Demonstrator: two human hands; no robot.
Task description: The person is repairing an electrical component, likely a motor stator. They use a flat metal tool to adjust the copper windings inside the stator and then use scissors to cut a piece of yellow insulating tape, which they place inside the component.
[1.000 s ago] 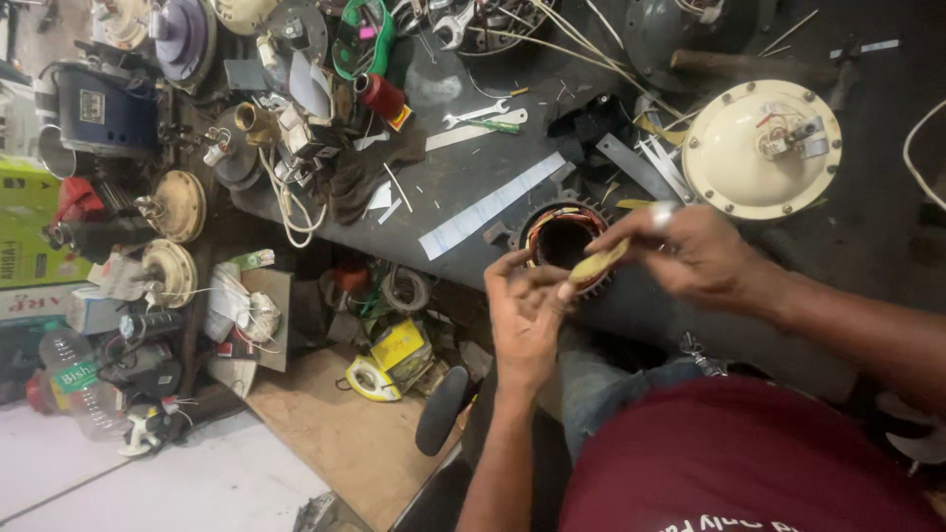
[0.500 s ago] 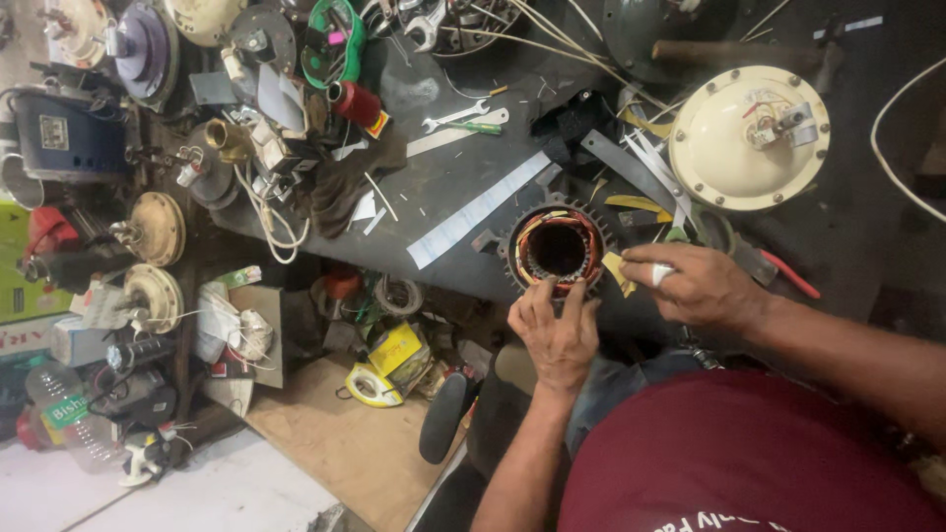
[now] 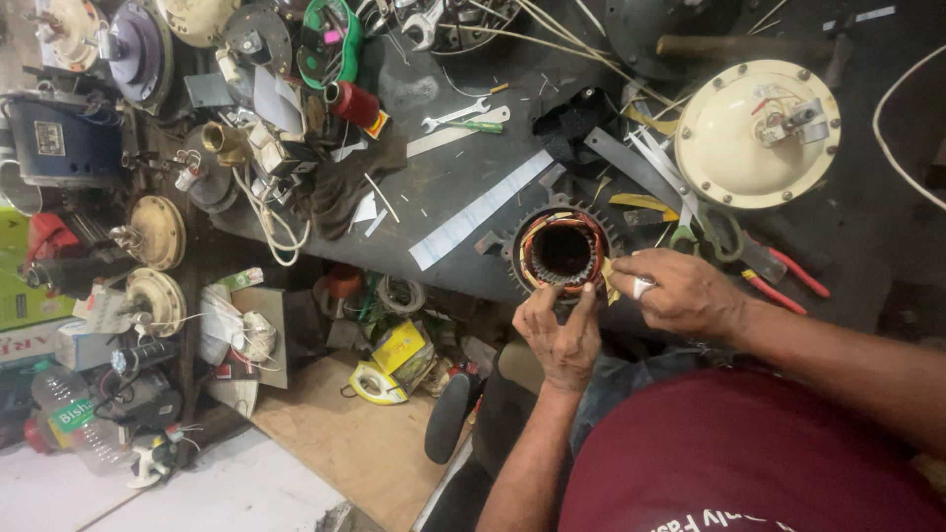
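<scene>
I am steadying the stator (image 3: 562, 251) with my left hand (image 3: 557, 330); my right hand (image 3: 680, 293) is pinching a yellow insulation strip (image 3: 608, 281), copper windings already seated.

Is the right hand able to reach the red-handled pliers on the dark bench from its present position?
Probably yes. The right hand rests at the round copper-wound stator, and the red-handled pliers lie just beside its wrist on the dark bench, nothing between them.

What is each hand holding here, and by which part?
Left hand grips the motor stator by its near rim; right hand pinches a yellow strip at the rim.
</scene>
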